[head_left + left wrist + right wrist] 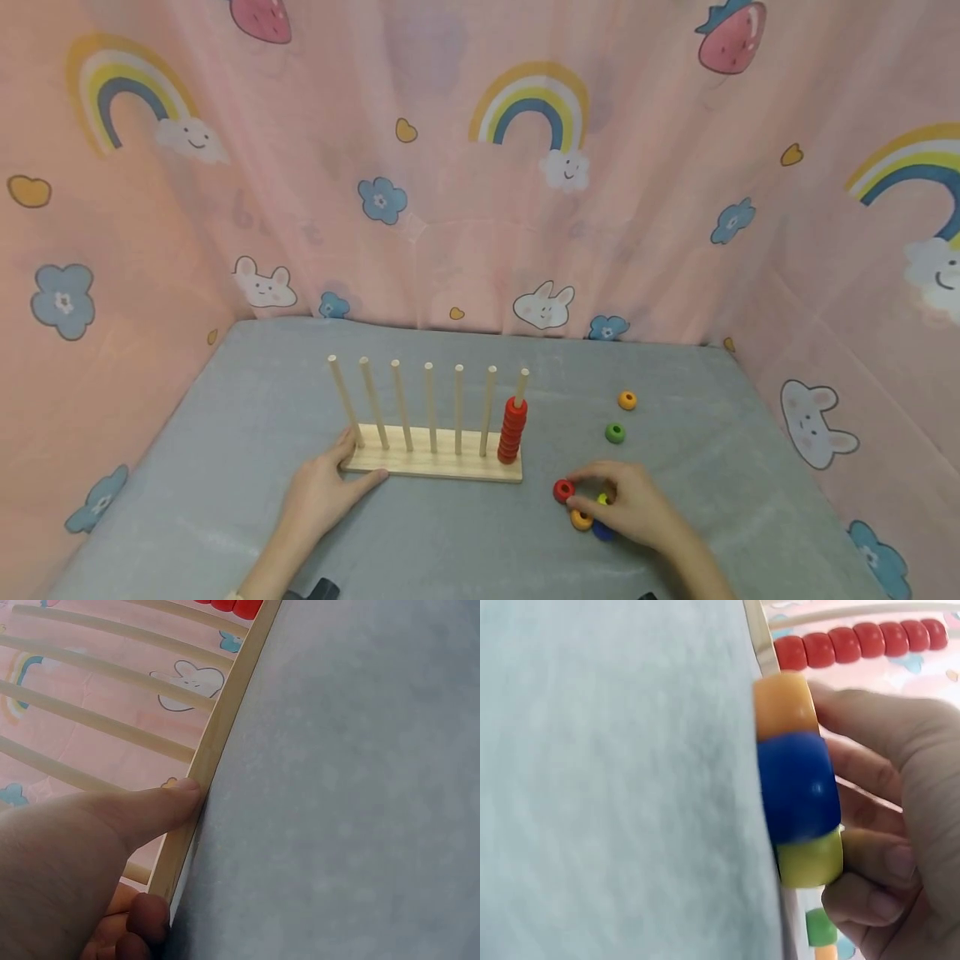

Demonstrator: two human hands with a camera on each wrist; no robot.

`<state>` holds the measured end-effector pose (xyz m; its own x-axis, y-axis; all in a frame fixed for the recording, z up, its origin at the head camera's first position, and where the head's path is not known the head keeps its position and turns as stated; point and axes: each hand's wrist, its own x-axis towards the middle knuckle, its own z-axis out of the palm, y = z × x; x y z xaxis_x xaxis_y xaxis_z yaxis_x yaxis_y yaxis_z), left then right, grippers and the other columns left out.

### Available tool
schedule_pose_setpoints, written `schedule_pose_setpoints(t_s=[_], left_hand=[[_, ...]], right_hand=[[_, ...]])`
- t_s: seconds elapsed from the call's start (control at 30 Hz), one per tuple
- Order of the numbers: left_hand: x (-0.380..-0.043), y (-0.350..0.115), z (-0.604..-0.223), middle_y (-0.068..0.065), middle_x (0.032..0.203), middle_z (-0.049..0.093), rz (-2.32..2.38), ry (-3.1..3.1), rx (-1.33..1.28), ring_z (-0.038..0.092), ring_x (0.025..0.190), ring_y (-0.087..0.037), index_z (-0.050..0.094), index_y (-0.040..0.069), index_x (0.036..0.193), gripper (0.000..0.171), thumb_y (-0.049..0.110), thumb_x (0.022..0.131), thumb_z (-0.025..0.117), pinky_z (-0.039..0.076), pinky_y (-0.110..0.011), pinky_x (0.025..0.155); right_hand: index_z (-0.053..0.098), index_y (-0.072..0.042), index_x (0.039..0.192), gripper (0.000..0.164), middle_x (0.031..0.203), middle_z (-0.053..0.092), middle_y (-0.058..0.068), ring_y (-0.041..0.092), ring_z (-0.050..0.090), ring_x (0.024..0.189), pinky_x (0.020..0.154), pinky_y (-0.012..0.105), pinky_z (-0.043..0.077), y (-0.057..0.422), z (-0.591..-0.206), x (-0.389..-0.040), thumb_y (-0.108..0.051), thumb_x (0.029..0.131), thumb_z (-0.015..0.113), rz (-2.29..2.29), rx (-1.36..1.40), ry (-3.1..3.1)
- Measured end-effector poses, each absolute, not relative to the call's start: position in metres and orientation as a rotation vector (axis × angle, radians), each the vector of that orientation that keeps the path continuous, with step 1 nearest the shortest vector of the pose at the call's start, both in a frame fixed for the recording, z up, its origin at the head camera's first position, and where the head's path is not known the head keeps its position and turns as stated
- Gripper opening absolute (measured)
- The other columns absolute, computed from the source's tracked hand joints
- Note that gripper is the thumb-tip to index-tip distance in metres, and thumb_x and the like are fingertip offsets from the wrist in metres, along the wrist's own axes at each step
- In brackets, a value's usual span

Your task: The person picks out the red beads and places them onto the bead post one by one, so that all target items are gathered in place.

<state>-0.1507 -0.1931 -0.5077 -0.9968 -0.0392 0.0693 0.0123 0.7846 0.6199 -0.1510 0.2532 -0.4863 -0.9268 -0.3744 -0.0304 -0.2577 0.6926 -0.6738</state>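
Note:
A wooden peg stand (435, 465) carries a row of upright pegs, and red beads (512, 432) are stacked on the rightmost one. My left hand (318, 492) grips the stand's left end, the thumb (169, 806) along its front edge and the other fingers round the end. To the right of the stand, my right hand (630, 500) holds a loose red bead (564, 491) between thumb and forefinger. Orange (581, 520), blue (799, 787) and yellow (811, 860) beads lie close together by that hand. In the right wrist view the loose red bead is hidden.
Farther back on the right lie a green bead (615, 432) and an orange bead (627, 401). A grey cloth (450, 550) covers the table, with a pink patterned curtain (450, 250) around it. A dark object (324, 589) shows at the bottom edge.

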Motion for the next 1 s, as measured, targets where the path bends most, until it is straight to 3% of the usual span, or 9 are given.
schedule_pose_setpoints(t_s=[0.17,0.7,0.93,1.0], left_hand=[[-0.150,-0.193,-0.507,-0.019,0.156,0.052,-1.009,-2.889,0.014,0.058,0.135,-0.047,0.056,-0.003,0.150,0.088,0.049,0.086,0.087,0.056,-0.061,0.097],[-0.150,-0.193,-0.507,-0.020,0.156,0.052,-1.010,-2.888,0.013,0.056,0.136,-0.046,0.056,-0.003,0.150,0.088,0.049,0.086,0.088,0.054,-0.061,0.100],[-0.148,-0.192,-0.505,-0.019,0.156,0.053,-1.005,-2.882,0.012,0.059,0.134,-0.046,0.057,-0.003,0.149,0.089,0.051,0.085,0.087,0.056,-0.060,0.097],[-0.148,-0.192,-0.505,-0.019,0.155,0.053,-1.005,-2.874,0.008,0.059,0.134,-0.046,0.057,-0.003,0.149,0.088,0.051,0.085,0.087,0.056,-0.060,0.097]], right_hand=[[0.082,-0.023,0.107,0.024,0.104,0.077,-0.012,0.001,0.056,0.074,0.065,0.023,0.048,0.245,-0.484,-0.150,-0.040,0.090,0.086,-0.971,-0.478,2.796],[0.081,-0.021,0.101,0.019,0.095,0.075,-0.013,0.001,0.059,0.077,0.067,0.023,0.050,0.236,-0.484,-0.148,-0.035,0.090,0.087,-0.963,-0.398,2.843],[0.080,-0.016,0.105,0.022,0.091,0.075,-0.009,0.004,0.050,0.060,0.054,0.023,0.042,0.238,-0.480,-0.149,-0.032,0.090,0.086,-1.059,-0.319,2.835],[0.080,-0.016,0.105,0.020,0.093,0.076,-0.009,0.005,0.051,0.062,0.055,0.023,0.043,0.238,-0.478,-0.150,-0.029,0.090,0.085,-1.055,-0.338,2.843]])
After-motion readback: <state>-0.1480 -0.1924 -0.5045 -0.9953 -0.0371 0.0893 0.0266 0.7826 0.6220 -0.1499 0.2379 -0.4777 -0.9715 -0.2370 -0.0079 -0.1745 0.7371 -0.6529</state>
